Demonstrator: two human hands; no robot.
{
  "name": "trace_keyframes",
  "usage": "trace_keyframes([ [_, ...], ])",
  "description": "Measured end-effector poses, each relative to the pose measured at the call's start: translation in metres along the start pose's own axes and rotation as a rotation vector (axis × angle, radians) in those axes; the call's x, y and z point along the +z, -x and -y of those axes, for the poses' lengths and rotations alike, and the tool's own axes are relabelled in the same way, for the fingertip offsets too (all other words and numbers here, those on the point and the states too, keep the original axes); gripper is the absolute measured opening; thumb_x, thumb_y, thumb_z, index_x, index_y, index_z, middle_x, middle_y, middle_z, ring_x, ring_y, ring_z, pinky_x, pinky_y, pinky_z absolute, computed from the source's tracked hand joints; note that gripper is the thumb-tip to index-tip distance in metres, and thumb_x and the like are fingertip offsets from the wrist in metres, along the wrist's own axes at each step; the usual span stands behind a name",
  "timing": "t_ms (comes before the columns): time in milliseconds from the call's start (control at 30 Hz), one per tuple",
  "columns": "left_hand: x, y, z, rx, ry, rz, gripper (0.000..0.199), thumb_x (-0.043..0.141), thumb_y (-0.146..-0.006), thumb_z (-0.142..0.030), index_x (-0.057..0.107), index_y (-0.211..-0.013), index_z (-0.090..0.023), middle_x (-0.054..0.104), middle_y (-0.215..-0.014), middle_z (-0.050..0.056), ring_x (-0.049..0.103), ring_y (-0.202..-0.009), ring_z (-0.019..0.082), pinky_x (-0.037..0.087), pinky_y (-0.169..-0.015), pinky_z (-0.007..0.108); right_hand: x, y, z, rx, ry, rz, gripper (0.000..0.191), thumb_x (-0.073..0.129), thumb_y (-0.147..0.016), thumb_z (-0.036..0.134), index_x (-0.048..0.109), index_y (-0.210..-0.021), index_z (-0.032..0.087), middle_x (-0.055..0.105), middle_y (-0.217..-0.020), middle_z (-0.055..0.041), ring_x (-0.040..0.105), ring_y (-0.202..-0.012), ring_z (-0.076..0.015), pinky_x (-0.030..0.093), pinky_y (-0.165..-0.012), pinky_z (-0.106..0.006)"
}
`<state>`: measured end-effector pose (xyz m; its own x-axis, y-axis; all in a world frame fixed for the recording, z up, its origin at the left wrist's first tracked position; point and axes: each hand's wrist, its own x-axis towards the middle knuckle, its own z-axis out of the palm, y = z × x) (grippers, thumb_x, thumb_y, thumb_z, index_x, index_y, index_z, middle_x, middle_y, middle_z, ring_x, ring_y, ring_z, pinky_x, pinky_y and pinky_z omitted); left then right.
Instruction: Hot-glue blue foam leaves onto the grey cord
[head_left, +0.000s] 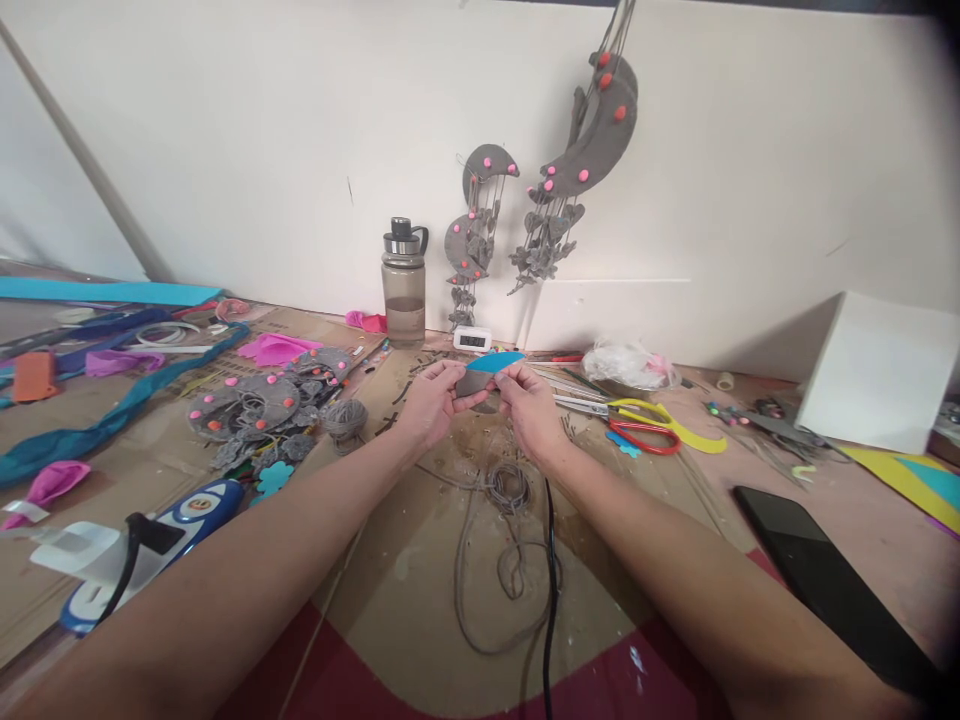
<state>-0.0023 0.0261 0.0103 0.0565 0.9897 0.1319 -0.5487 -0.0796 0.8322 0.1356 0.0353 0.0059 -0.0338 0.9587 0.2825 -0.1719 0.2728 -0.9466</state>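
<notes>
Between my two hands, above the middle of the cardboard, is a small piece with a blue part point(496, 361) and a grey part point(474, 381). My left hand point(437, 400) pinches its left, grey end. The fingers of my right hand point(526, 400) are closed on its right side, near the blue part. Below my hands a loose coil of grey cord point(508, 487) lies on the cardboard point(405, 590). A ball of grey yarn point(344, 422) sits left of my left hand. Just behind the piece stands a small white digital clock point(472, 339).
A water bottle point(404, 290) stands by the wall. Scissors point(637, 425) and a black phone point(825, 580) lie at the right. A glue gun point(157, 550) and grey felt shapes point(262, 400) are at the left. Grey moon hangings point(600, 140) hang behind.
</notes>
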Motion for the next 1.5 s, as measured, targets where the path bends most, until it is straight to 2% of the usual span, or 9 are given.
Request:
trace_keyframes([
  [267, -0.002, -0.001, -0.001, -0.048, 0.052, -0.035, 0.013, 0.062, -0.067, -0.018, 0.055, -0.078, -0.018, 0.067, -0.073, 0.000, 0.069, -0.074, 0.017, 0.057, -0.081, 0.043, 0.002, 0.004, 0.003, -0.036, 0.046, 0.019, 0.017, 0.062, -0.074, 0.035, 0.055, -0.070, 0.021, 0.056, -0.066, 0.0035, 0.037, -0.050, -0.0085, 0.028, -0.048, -0.024],
  [500, -0.003, -0.001, -0.001, -0.091, 0.097, -0.022, 0.009, 0.060, -0.067, -0.017, 0.053, -0.072, -0.018, 0.067, -0.071, -0.001, 0.069, -0.072, 0.016, 0.057, -0.081, 0.043, 0.001, 0.002, -0.001, -0.025, 0.026, 0.019, 0.017, 0.062, -0.074, 0.035, 0.054, -0.070, 0.021, 0.056, -0.065, 0.0037, 0.036, -0.048, -0.0082, 0.026, -0.047, -0.024],
  [667, -0.011, -0.005, 0.002, -0.153, 0.125, 0.020, 0.008, 0.061, -0.068, -0.017, 0.053, -0.072, -0.018, 0.069, -0.075, 0.000, 0.069, -0.075, 0.016, 0.057, -0.082, 0.041, 0.001, 0.004, -0.004, -0.031, 0.033, 0.021, 0.017, 0.061, -0.075, 0.035, 0.054, -0.070, 0.020, 0.055, -0.065, 0.0039, 0.035, -0.048, -0.0079, 0.025, -0.047, -0.024],
  [1000, -0.018, -0.004, 0.007, -0.164, 0.111, 0.038, 0.010, 0.060, -0.068, -0.015, 0.052, -0.074, -0.017, 0.068, -0.075, 0.001, 0.069, -0.072, 0.015, 0.059, -0.076, 0.039, 0.005, 0.015, -0.008, -0.112, 0.153, -0.020, 0.015, 0.056, -0.078, 0.034, 0.053, -0.072, 0.021, 0.053, -0.064, 0.0035, 0.038, -0.052, -0.0100, 0.031, -0.052, -0.025],
  [1200, -0.021, -0.003, 0.009, -0.147, 0.061, 0.056, 0.013, 0.063, -0.068, -0.018, 0.051, -0.071, -0.017, 0.064, -0.067, -0.002, 0.067, -0.067, 0.013, 0.059, -0.075, 0.037, 0.007, 0.024, -0.010, -0.197, 0.299, -0.077, 0.015, 0.055, -0.080, 0.033, 0.052, -0.073, 0.021, 0.044, -0.060, 0.0044, 0.040, -0.057, -0.0119, 0.034, -0.057, -0.026],
  [1500, -0.024, -0.004, 0.007, -0.172, 0.044, 0.082, 0.012, 0.062, -0.070, -0.017, 0.051, -0.073, -0.017, 0.067, -0.071, 0.000, 0.068, -0.069, 0.015, 0.059, -0.072, 0.036, 0.004, 0.023, -0.013, -0.252, 0.406, -0.091, 0.017, 0.051, -0.080, 0.035, 0.053, -0.072, 0.020, 0.046, -0.062, 0.0028, 0.042, -0.059, -0.0130, 0.035, -0.059, -0.027],
])
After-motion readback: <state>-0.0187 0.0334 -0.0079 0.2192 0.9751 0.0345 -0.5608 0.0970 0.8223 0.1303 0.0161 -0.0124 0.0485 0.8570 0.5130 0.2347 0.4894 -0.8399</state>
